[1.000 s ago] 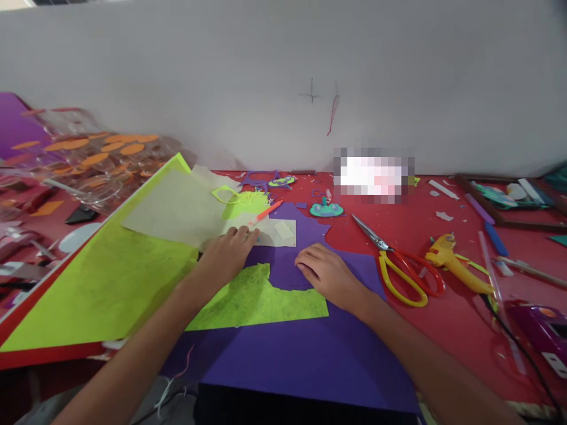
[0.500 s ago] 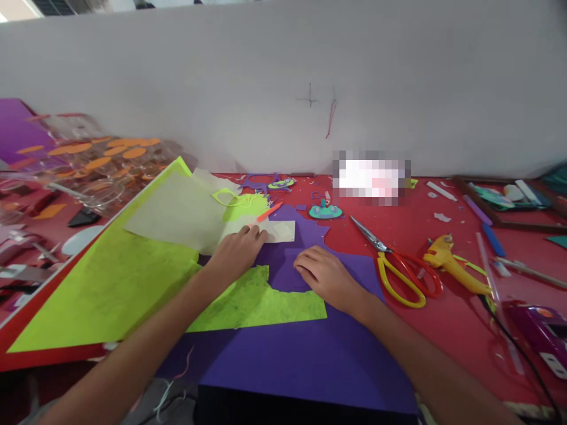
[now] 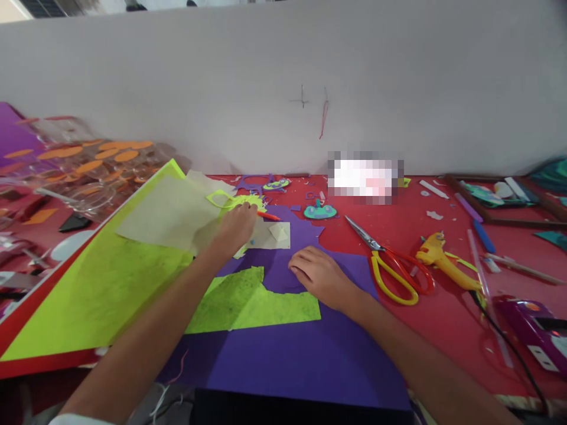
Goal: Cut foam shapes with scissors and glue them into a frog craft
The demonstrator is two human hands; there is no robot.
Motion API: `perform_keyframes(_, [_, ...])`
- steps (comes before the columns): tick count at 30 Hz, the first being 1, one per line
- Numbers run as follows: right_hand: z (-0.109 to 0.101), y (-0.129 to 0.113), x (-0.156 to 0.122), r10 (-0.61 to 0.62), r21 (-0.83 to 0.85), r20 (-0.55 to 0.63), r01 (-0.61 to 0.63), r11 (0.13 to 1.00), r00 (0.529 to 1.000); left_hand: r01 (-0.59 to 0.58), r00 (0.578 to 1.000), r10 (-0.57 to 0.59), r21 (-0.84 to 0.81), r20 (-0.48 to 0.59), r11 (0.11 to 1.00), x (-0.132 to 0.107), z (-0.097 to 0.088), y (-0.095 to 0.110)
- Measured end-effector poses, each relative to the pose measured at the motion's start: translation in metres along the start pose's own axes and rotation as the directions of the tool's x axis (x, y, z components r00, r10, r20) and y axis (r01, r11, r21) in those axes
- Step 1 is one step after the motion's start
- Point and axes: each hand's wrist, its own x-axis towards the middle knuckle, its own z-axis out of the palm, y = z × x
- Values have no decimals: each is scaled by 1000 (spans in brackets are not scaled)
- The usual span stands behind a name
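Observation:
My left hand (image 3: 240, 223) is closed around the rear end of a slim orange pen (image 3: 269, 216), whose free end points right. Below that pen lies a pale paper strip (image 3: 261, 235) with a small folded-looking piece (image 3: 279, 231) on it. On the purple sheet (image 3: 283, 360) rests my right hand (image 3: 319, 276), fingers curled together; whatever may be under them is hidden. A cut yellow-green piece (image 3: 248, 304) lies on the purple sheet between my forearms. Left of my left hand, a large pale sheet (image 3: 162, 215) overlaps a yellow-green sheet (image 3: 101, 295).
Scissors (image 3: 390, 260) with red and yellow handles lie right of my right hand. Further right are a yellow glue gun (image 3: 447, 262) and a purple device (image 3: 534, 330). A teal cut-out (image 3: 319, 211) sits beyond the purple sheet. Clear cups with orange discs (image 3: 104, 159) crowd the left.
My left hand has lifted off the paper strip and moved left and back onto the orange pen, which now tilts down to the right. My right hand stays on the purple sheet.

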Motion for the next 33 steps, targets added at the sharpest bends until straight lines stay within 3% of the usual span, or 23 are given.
perform_keyframes(7, [-1,0,1,-45,-63,23,46,997,999,-97,995,96,-65,-18,993,26,3,2])
perform_keyframes(12, [-1,-2,1,-62,-94,28,65,993,998,-30,999,24,-154,-42,988,47,6,30])
perform_keyframes(15, [-1,-1,1,-57,-88,21,58,994,998,5,999,-14,-213,-37,977,64,-1,49])
perform_keyframes(18, [-1,1,1,-53,-85,12,54,995,999,12,1000,-12,-243,-1,970,69,-14,52])
perform_keyframes(21, [-1,2,1,-63,-100,8,63,993,998,-11,999,23,-234,46,972,48,-23,48])
perform_keyframes(24, [0,1,1,-71,-118,7,71,990,997,-58,992,72,-128,107,990,8,-24,52])
perform_keyframes(27, [2,0,1,-80,-127,0,79,989,997,-100,994,101,-22,45,995,-26,-17,62])
perform_keyframes(33, [3,3,1,-73,-120,-14,70,990,997,-137,991,137,24,8,990,-37,-5,60])
